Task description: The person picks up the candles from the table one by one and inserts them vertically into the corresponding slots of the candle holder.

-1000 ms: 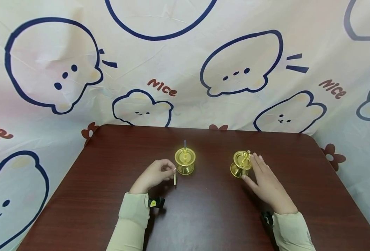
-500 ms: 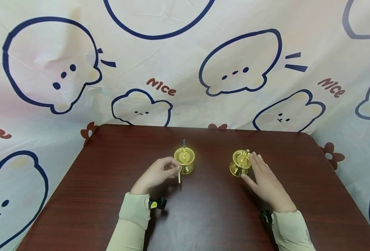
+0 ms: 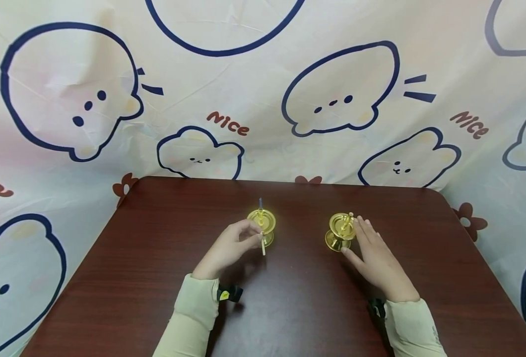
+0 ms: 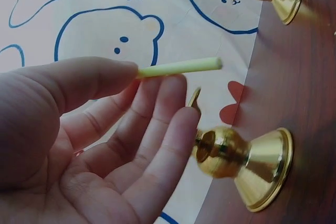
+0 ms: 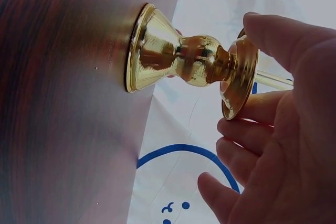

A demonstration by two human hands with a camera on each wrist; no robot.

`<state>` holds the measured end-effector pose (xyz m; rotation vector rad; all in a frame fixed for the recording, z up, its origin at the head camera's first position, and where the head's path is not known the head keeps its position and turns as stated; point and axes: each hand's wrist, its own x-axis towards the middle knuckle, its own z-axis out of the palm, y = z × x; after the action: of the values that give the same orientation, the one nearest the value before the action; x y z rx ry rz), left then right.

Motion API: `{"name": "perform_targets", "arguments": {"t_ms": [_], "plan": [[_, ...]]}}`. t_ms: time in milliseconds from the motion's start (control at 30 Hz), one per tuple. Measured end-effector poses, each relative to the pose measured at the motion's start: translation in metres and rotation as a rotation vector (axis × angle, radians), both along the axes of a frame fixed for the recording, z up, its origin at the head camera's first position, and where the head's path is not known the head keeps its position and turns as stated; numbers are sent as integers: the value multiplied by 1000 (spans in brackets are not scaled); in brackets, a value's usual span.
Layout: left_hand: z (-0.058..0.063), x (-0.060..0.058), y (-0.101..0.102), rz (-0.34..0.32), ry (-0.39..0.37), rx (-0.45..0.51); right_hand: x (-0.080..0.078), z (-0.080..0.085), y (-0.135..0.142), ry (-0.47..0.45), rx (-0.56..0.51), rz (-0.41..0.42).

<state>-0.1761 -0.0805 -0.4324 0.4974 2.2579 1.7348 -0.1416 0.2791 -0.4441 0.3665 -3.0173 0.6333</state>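
My left hand (image 3: 227, 248) pinches a slim pale yellow candle (image 4: 184, 67) between thumb and index finger, the other fingers loosely bent. It is just in front of the left brass candle holder (image 3: 269, 221) and overlaps its dish and foot. A thin bluish candle (image 3: 260, 203) stands upright in that holder. On the right, my right hand (image 3: 381, 263) lies against a second brass candle holder (image 5: 152, 51), its fingers nearly straight at the dish rim and its thumb on the near side. From that dish rises a slim pale rod (image 5: 270, 80), partly hidden by the hand.
Both holders stand on a dark reddish-brown wooden table (image 3: 307, 307), toward its far side. Behind the table edge hangs a pale cloth (image 3: 263, 89) printed with cartoon faces and flowers. Each wrist wears a black strap (image 3: 230, 293).
My left hand has moved right and slightly up with the pale yellow candle, and now covers part of the left holder. The right hand stays at the right holder.
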Motion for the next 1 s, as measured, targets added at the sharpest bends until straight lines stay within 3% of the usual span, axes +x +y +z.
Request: {"name": "perform_targets", "arguments": {"t_ms": [467, 667, 1000], "plan": [[2, 3, 18, 69, 89, -88, 1, -3, 0, 5, 46, -11], [0, 5, 25, 64, 135, -110, 0, -3, 0, 2, 53, -11], [-1, 10, 40, 36, 148, -113, 1, -3, 2, -2, 75, -15]]}}
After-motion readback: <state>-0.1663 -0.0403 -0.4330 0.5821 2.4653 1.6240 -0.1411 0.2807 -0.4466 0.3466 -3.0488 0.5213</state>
